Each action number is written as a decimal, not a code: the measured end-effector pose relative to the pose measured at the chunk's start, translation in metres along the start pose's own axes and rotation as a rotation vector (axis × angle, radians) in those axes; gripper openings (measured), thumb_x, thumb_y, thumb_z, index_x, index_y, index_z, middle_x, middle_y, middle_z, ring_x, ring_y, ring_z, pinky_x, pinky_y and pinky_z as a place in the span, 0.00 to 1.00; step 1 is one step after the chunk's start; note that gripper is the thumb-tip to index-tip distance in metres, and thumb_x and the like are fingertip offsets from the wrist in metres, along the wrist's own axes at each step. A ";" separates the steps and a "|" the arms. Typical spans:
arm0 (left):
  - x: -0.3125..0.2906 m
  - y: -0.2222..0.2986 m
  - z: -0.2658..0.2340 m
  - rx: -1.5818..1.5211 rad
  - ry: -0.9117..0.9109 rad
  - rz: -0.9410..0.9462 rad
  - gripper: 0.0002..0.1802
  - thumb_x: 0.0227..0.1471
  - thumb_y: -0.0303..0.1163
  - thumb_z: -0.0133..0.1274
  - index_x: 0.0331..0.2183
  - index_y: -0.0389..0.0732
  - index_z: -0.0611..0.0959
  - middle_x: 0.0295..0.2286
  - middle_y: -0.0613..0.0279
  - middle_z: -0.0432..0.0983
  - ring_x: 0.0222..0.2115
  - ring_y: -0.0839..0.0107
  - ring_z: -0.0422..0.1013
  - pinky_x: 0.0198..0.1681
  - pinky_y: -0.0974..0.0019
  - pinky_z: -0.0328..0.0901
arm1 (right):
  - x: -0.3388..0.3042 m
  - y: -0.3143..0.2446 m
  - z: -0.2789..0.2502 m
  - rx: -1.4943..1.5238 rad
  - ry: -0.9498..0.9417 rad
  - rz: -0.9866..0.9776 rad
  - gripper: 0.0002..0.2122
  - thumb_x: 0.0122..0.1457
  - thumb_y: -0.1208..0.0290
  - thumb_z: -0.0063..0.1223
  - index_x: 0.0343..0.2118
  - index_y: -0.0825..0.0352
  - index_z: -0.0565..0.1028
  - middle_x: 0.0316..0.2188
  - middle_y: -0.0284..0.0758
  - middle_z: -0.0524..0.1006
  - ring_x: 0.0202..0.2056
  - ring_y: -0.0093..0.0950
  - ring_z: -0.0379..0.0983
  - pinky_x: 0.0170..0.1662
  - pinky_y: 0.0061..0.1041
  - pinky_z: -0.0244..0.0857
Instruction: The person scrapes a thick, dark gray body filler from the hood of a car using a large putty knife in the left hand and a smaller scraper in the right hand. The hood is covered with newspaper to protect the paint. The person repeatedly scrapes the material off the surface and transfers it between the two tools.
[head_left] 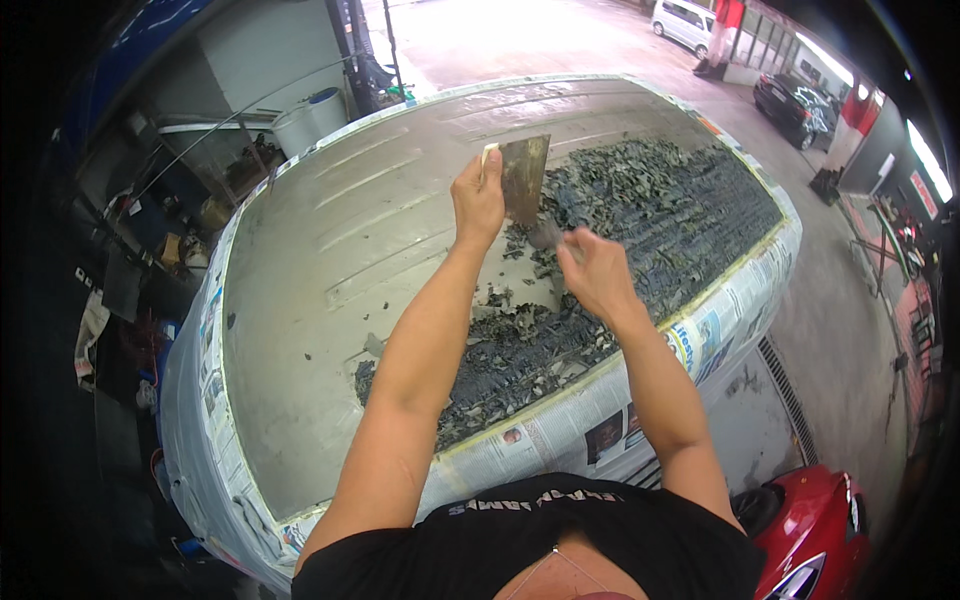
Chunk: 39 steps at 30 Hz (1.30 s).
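Observation:
My left hand grips a flat, stained rectangular plate by its pale edge, holding it tilted above a vehicle roof. To its right, my right hand is closed around a small scraper, whose blade is partly blurred and sits just below the plate. Wrinkled, dark peeling paint covers the roof's right side and near edge. The left and far parts show smooth greyish-beige metal with raised ribs. Loose paint flakes lie between the two areas.
Newspaper masking borders the roof, with plastic sheeting hanging on the left. A red car stands close at lower right. Pale bins are at the back left; a black car and a white van are farther off.

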<state>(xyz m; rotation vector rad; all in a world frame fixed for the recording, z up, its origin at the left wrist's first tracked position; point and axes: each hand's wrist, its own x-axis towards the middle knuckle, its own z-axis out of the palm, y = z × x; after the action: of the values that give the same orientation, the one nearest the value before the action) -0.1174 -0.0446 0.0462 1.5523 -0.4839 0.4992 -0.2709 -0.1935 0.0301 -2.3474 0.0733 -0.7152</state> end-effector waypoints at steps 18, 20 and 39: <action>0.009 -0.013 -0.064 0.209 0.103 -0.003 0.28 0.65 0.51 0.50 0.30 0.33 0.82 0.18 0.61 0.71 0.25 0.75 0.62 0.32 0.61 0.63 | 0.027 -0.017 -0.064 0.101 0.251 -0.102 0.10 0.60 0.67 0.58 0.41 0.66 0.81 0.35 0.46 0.83 0.38 0.40 0.82 0.44 0.33 0.73; 0.005 -0.013 -0.093 0.223 0.171 0.037 0.28 0.64 0.52 0.51 0.28 0.33 0.80 0.18 0.62 0.68 0.25 0.76 0.61 0.31 0.62 0.62 | 0.045 -0.040 -0.093 0.136 0.455 -0.195 0.10 0.60 0.69 0.59 0.42 0.67 0.81 0.36 0.44 0.83 0.38 0.35 0.82 0.45 0.30 0.72; -0.173 0.052 -0.404 0.289 0.573 -0.447 0.18 0.64 0.39 0.56 0.47 0.34 0.82 0.39 0.67 0.79 0.39 0.80 0.71 0.46 0.73 0.64 | -0.012 0.039 -0.035 0.270 0.018 0.093 0.15 0.65 0.67 0.57 0.51 0.71 0.77 0.40 0.33 0.80 0.40 0.18 0.72 0.44 0.18 0.66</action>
<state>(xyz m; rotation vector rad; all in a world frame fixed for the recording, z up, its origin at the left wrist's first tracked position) -0.2966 0.3572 0.0006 1.6362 0.3839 0.6477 -0.2942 -0.2414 0.0221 -2.0670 0.0879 -0.6573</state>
